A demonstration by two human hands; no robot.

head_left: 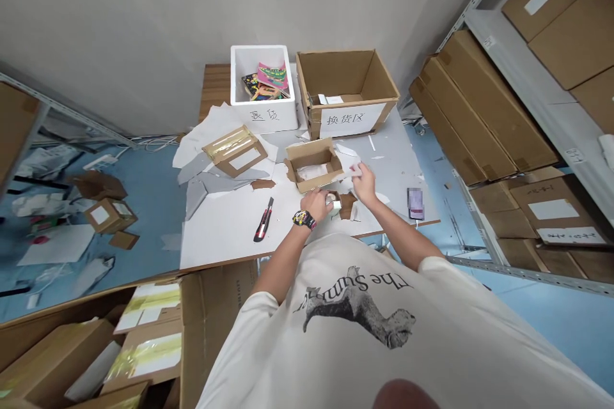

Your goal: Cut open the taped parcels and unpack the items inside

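Left hand (pixel 314 206): clenched, the fingers (pixel 324 199) curled around a small white object (pixel 334 204), perhaps a roll of tape; a black-and-yellow watch (pixel 304 220) sits on the wrist.

Right hand (pixel 364 183): above the surface (pixel 215 244), with the fingertips (pixel 359 170) apparently pinching a white scrap (pixel 354 170).

Key relation: the small open cardboard box (pixel 293 172) lies just ahead of both hands, its long axis slanting across the surface. The left hand is nearer, almost touching its front wall; the right hand is just beyond its right corner.

Things: brown cardboard offcuts (pixel 348 206) lie just right of the small white object, between the hands. A red-and-black utility knife (pixel 263 220) lies near the left hand, on its left.

Rest: a white foam box (pixel 263 118) holds bright printed packets (pixel 268 78). Beside it stands a cardboard carton (pixel 336 73) labelled 换货区. A taped cardboard frame (pixel 235 151) lies on torn sheets, and stacked cartons (pixel 484 108) fill metal shelving (pixel 532 86).

Hidden: the left fingers cover most of the small white object, so its kind stays uncertain. The box's white contents (pixel 311 172) are hard to make out, and a flat item (pixel 415 203) at the surface's right is pixelated.
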